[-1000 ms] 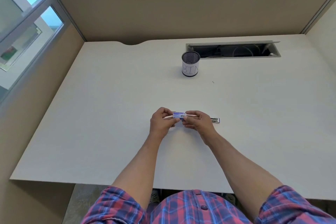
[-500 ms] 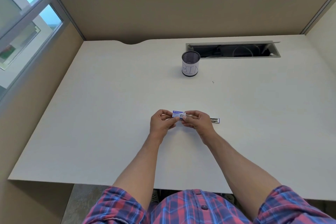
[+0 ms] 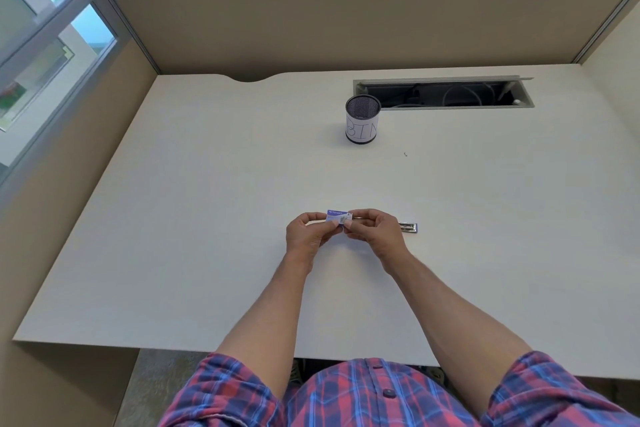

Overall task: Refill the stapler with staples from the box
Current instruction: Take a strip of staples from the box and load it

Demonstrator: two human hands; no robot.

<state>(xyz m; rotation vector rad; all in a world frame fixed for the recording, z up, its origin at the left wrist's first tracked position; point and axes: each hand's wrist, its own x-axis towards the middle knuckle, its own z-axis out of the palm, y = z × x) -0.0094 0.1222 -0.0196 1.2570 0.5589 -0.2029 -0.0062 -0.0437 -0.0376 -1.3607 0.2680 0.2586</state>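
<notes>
A small blue and white staple box (image 3: 338, 216) is held just above the desk between both hands. My left hand (image 3: 307, 232) pinches its left end and my right hand (image 3: 375, 229) pinches its right end. Behind my right hand lies the stapler (image 3: 408, 227), a metal piece with a blue edge; only its right end shows, the rest is hidden by the hand. I cannot tell whether the box is open.
A black mesh cup (image 3: 362, 119) with a white label reading "BIN" stands further back on the white desk (image 3: 207, 218). Behind it is an open cable slot (image 3: 443, 94). Beige partition walls enclose the desk on three sides.
Both hands stay on the box in almost the same place; the fingers shift slightly on it. The stapler has not moved.
</notes>
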